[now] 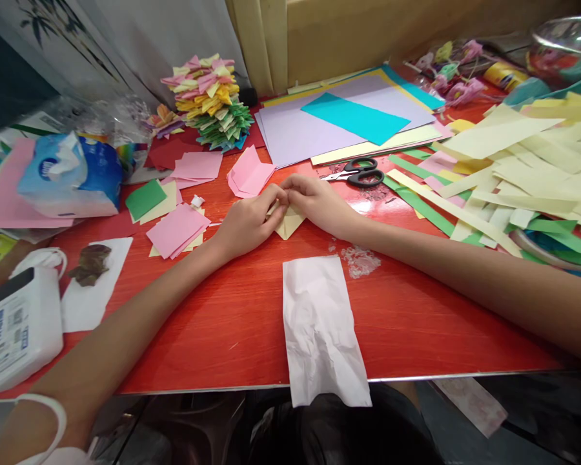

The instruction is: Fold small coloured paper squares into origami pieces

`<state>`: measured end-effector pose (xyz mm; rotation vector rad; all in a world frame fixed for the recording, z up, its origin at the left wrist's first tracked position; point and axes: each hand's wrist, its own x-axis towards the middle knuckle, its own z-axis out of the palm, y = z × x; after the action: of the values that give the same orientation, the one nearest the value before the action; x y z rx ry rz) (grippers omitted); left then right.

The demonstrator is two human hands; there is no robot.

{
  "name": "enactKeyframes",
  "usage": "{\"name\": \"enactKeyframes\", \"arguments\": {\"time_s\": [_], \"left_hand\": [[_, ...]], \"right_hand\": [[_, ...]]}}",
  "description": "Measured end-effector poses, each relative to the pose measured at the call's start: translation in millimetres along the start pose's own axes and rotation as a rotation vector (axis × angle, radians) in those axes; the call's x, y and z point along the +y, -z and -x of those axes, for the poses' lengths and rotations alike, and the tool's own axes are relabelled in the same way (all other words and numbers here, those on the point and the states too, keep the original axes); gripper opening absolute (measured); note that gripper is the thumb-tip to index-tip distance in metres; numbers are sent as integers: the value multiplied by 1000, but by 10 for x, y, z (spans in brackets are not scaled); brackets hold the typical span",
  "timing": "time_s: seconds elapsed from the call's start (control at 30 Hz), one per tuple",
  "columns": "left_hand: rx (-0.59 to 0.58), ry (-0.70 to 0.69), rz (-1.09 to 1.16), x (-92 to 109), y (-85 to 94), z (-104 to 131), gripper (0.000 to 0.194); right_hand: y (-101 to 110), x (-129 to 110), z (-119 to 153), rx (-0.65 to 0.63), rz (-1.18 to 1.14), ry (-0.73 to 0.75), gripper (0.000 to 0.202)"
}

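My left hand (pixel 252 218) and my right hand (pixel 314 201) meet over the red table, their fingers closed on a small pale yellow folded paper (pixel 290 224). A corner of this paper points toward me; the rest is hidden by my fingers. Just behind my left hand lies a folded pink paper (pixel 250 173). Black-handled scissors (pixel 363 173) rest behind my right wrist. Pink paper squares (pixel 179 229) lie left of my left hand. A crumpled white sheet (pixel 322 323) hangs over the table's front edge.
Stacked folded paper pieces (pixel 213 100) stand at the back. Large coloured sheets (pixel 290 132) lie behind the scissors. Paper strips (pixel 537 168) cover the right side, beside a metal bowl (pixel 569 48). A tissue pack (pixel 70 174) and a white box (pixel 22 329) sit at left.
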<state>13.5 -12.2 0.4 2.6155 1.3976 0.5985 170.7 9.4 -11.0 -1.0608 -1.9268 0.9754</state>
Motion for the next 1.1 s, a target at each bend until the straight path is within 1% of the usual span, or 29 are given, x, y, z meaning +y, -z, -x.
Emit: {"name": "enactKeyframes", "arguments": {"time_s": [0.37, 1.1], "left_hand": [[34, -27, 12, -19, -25, 5, 15], [21, -16, -7, -20, -26, 3, 15]], "right_hand": [[13, -36, -1, 11, 38, -4, 18], [8, -9, -3, -8, 22, 16, 20]]}}
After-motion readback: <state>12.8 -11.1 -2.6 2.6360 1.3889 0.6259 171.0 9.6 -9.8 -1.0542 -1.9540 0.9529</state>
